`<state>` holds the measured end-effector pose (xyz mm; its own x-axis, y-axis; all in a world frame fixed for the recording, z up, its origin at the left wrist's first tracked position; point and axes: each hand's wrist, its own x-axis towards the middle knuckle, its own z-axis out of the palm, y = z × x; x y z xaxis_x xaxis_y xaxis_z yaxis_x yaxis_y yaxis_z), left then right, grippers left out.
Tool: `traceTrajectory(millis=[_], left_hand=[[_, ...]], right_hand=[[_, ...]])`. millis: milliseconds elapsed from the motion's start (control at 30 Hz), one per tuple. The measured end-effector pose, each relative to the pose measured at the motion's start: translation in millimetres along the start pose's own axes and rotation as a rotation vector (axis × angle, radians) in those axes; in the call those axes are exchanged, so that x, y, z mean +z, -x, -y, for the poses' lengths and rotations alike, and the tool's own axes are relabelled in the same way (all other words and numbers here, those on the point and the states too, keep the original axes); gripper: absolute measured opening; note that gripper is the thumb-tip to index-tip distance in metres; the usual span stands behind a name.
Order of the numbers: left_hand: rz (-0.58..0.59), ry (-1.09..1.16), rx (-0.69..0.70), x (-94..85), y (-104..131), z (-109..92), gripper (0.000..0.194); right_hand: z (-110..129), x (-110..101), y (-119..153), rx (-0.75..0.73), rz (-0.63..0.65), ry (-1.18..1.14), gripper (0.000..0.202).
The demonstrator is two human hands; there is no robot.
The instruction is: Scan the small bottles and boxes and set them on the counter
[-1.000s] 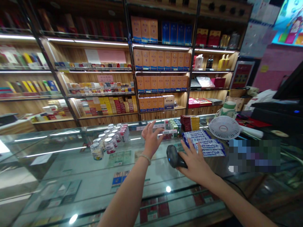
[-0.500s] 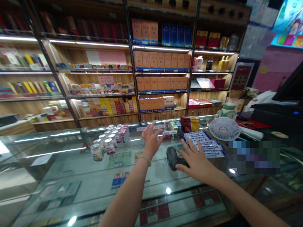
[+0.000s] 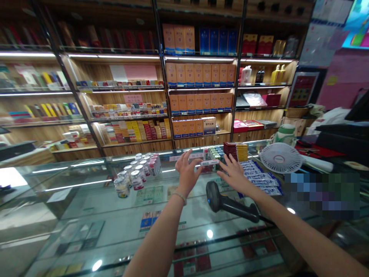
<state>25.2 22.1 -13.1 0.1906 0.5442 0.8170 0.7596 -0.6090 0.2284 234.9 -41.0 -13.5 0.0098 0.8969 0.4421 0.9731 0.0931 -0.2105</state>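
Observation:
My left hand (image 3: 188, 173) is over the glass counter, with thumb and forefinger closed at the left end of a slim white tube-shaped pack (image 3: 210, 163). The pack lies level, in front of a group of small green-topped rolls (image 3: 215, 153). My right hand (image 3: 235, 175) has its fingers spread, and its forefinger is close to the pack's right end; I cannot tell whether they touch. Below the right hand a black barcode scanner (image 3: 230, 204) lies on the glass, apart from the fingers. Blue-and-white packets (image 3: 263, 179) are fanned out beside the right wrist.
Several small jars (image 3: 137, 179) stand on the counter's left part. A stack of red and yellow packs (image 3: 236, 151) is at the back edge, near a white fan (image 3: 281, 158) and a green-lidded bottle (image 3: 286, 134). Lit shelves of boxes (image 3: 198, 75) line the wall.
My right hand has lifted off the barcode scanner and moved up and forward to the white pack's right end. The left hand stays at the pack. The view has shifted slightly.

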Motion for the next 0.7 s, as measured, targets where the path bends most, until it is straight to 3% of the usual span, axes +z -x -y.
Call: traceTrajectory(millis=[433, 700], left_hand=[[-0.038, -0.014, -0.094, -1.0, -4.2, 4.6, 0.015], [0.002, 0.028, -0.050, 2.0, -1.7, 7.1, 0.016]], right_hand=[[9.0, -18.3, -26.4, -0.233, -0.263, -0.053, 0.045], [24.4, -20.3, -29.6, -0.282, -0.355, -0.086, 0.037]])
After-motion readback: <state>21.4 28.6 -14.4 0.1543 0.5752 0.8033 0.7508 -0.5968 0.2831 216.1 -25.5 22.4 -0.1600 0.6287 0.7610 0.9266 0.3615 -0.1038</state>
